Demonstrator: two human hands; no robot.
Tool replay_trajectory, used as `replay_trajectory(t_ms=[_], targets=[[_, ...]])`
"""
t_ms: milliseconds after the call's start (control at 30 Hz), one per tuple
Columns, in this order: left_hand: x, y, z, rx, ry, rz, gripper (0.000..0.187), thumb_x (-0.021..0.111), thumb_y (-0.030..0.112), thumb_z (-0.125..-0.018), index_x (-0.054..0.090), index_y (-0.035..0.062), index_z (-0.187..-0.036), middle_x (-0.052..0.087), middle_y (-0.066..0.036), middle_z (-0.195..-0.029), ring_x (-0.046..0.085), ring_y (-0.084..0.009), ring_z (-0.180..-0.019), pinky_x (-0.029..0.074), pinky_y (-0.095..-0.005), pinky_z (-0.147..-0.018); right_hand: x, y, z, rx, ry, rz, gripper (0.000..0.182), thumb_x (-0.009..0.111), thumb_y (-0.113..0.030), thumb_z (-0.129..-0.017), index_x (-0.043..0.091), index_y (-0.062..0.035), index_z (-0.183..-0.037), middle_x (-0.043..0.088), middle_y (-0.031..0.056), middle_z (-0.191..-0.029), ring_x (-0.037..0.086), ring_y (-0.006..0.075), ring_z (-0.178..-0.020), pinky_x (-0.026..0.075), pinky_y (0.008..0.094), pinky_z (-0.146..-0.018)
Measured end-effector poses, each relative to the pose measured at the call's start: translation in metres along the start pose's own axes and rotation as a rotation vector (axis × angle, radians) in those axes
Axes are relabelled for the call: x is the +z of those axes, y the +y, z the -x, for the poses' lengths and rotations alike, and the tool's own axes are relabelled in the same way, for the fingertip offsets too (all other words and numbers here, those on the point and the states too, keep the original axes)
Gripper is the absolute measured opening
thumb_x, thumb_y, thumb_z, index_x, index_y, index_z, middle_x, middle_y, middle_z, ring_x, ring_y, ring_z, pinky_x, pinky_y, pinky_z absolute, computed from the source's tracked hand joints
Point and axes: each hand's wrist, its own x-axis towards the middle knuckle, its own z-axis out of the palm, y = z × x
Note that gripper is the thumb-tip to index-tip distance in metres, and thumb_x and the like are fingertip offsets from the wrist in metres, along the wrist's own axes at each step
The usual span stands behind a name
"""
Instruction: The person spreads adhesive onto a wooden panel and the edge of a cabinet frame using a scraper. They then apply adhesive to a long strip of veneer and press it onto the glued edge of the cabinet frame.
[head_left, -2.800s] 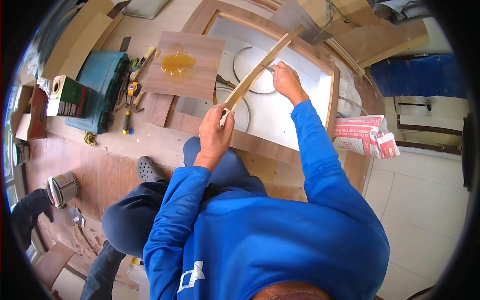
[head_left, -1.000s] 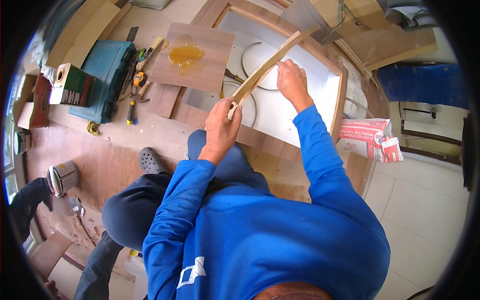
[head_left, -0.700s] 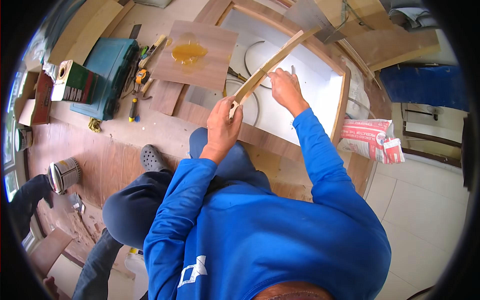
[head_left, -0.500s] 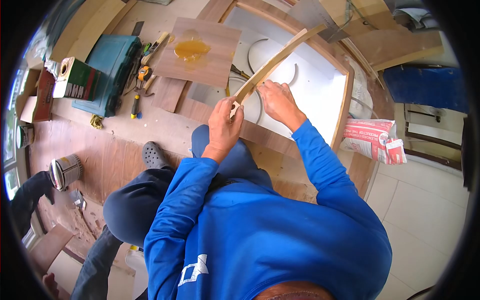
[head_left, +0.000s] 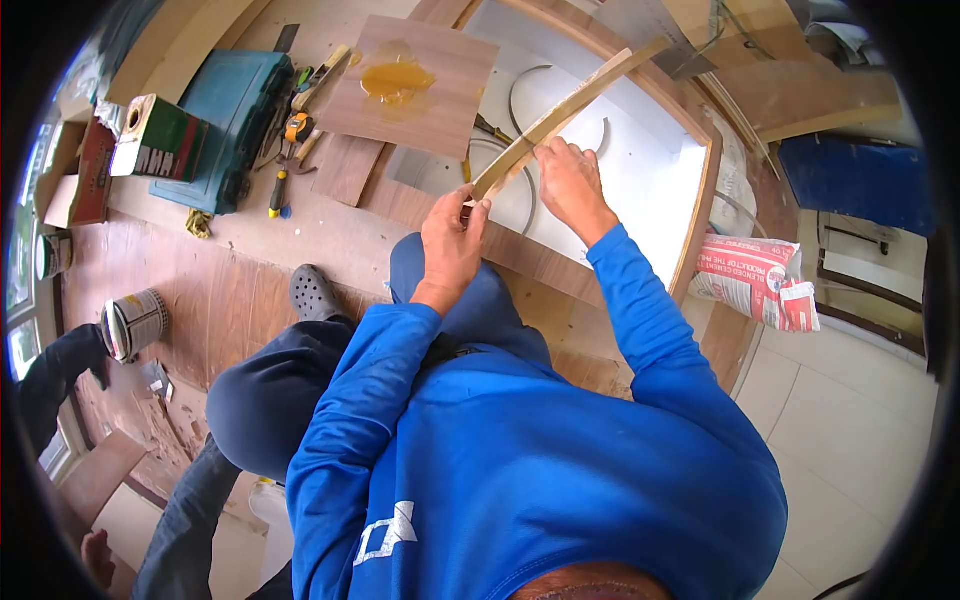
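Note:
A long, narrow wooden strip (head_left: 580,102) slants up and away over a white-lined wooden drawer-like box (head_left: 655,190). My left hand (head_left: 452,240) pinches its near end between thumb and fingers. Against the strip's side, around mid-length, is my right hand (head_left: 577,188); its fingers are curled closed, and whatever they hold is hidden. A pale second edge runs along the strip, perhaps another thin piece. Left of the strip, a brown wood-grain panel (head_left: 440,120) carries a puddle of amber liquid (head_left: 398,82).
At left lie a teal case (head_left: 225,110), a tape measure (head_left: 298,127), a screwdriver (head_left: 278,192) and a green-and-white can (head_left: 155,140). A cement bag (head_left: 755,280) sits right of the box. Another person's leg (head_left: 190,520) and a paint can (head_left: 135,325) are at lower left.
My right hand has slid outward along the strip, away from my left hand. The left hand keeps its hold on the near end. The whole view has shifted slightly.

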Motion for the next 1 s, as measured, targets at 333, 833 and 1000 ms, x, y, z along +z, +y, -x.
replay_trajectory(t_ms=[333, 833, 1000], targets=[[-0.001, -0.015, 0.003, -0.458, 0.000, 0.396, 0.037, 0.068, 0.014, -0.096, 0.062, -0.0096, -0.124, 0.070, -0.009, -0.095, 0.068, -0.0144, -0.083, 0.055, -0.0271, -0.071, -0.016, -0.022, 0.016, -0.069, 0.056, -0.140, 0.022, 0.055, -0.009, -0.093, 0.069, -0.0060, -0.109, 0.061, 0.0108, -0.096, 0.063, 0.0317, -0.092, 0.046, 0.0489, -0.078], [-0.007, -0.037, -0.004, -0.725, -0.005, 0.783, 0.029, 0.066, 0.010, -0.097, 0.061, -0.0044, -0.122, 0.071, -0.011, -0.099, 0.070, -0.0184, -0.084, 0.058, -0.0287, -0.073, -0.022, -0.059, -0.106, -0.334, 0.199, -0.099, 0.025, 0.059, -0.009, -0.088, 0.072, -0.0114, -0.110, 0.061, 0.0069, -0.096, 0.061, 0.0280, -0.093, 0.044, 0.0442, -0.081], [-0.012, -0.037, -0.003, -0.758, -0.058, 0.843, 0.028, 0.067, 0.011, -0.097, 0.062, -0.0035, -0.120, 0.071, -0.011, -0.099, 0.070, -0.0186, -0.086, 0.058, -0.0302, -0.076, 0.015, -0.104, -0.150, -0.410, 0.213, -0.038, 0.014, 0.058, -0.010, -0.087, 0.070, -0.0120, -0.094, 0.062, 0.0073, -0.097, 0.063, 0.0275, -0.098, 0.044, 0.0456, -0.085]])
